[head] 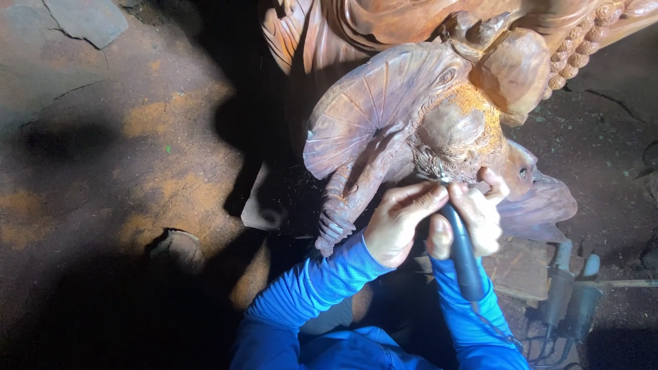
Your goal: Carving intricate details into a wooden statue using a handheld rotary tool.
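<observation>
Dusty cracked floor (pixel 137 137), dim room, wooden carving (pixel 384 116), hands gripping rotary tool (pixel 460 253)

Dark handheld rotary tool (pixel 463 255), tilted, tip against reddish-brown carved wooden figure (pixel 411 130), orange sawdust on its head

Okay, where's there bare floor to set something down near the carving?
Left of the reddish-brown wooden carving, the dusty cracked ground lies bare up to a small flat stone. Crowded: both hands, left hand and right hand, on the black handheld tool, with grey power tools at right.
</observation>
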